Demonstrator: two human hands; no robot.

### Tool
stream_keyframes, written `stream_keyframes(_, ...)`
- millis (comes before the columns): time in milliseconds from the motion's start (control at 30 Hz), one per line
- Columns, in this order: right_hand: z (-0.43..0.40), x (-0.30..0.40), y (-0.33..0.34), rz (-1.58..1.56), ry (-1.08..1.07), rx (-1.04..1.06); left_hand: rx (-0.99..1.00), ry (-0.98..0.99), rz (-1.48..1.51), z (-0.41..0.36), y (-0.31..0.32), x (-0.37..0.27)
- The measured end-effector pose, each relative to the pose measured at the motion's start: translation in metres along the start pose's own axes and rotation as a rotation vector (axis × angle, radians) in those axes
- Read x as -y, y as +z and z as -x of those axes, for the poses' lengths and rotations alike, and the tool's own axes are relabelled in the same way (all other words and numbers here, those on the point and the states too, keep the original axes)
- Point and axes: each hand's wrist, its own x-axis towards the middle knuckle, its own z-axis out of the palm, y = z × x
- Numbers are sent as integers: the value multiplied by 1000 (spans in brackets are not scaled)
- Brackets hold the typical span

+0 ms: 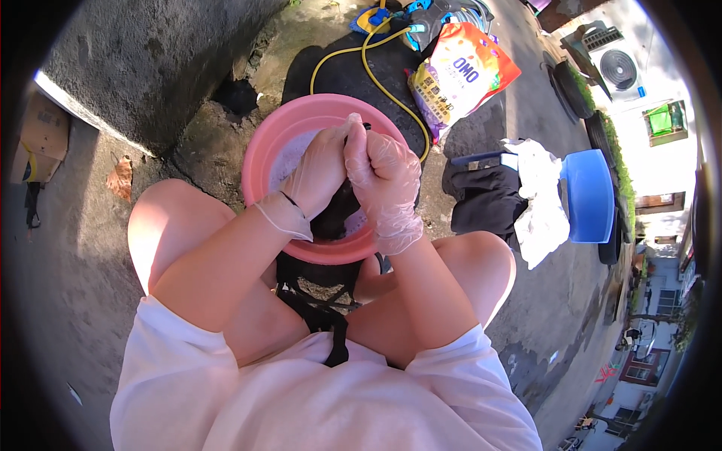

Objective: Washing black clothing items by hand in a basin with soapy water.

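Observation:
A pink plastic basin holding sudsy water stands on the ground between my bent knees. Over it, my left hand and my right hand press together at the knuckles, both in thin clear disposable gloves. Each is closed around dark wet cloth, which hangs from between the fists down into the basin. A bit of the same cloth shows at the top, by the thumbs. The rest of what I grip is hidden by my fingers.
An OMO detergent bag stands beyond the basin, right of a yellow hose and a pressure washer. Black clothes and white cloth drape over a blue plastic chair at right. A concrete wall rises at left.

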Motion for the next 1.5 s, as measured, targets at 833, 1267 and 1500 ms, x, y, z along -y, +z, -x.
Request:
stream_keyframes(833,3,-1,5,9,-78,-32,-272,508,-305,0,12,6)
stream_keyframes(1267,-4,-15,11,12,-78,-103,-9,3,59,8,8,-4)
stream_keyframes(1500,1,-9,14,12,-170,-159,-9,-238,535,12,8,-2)
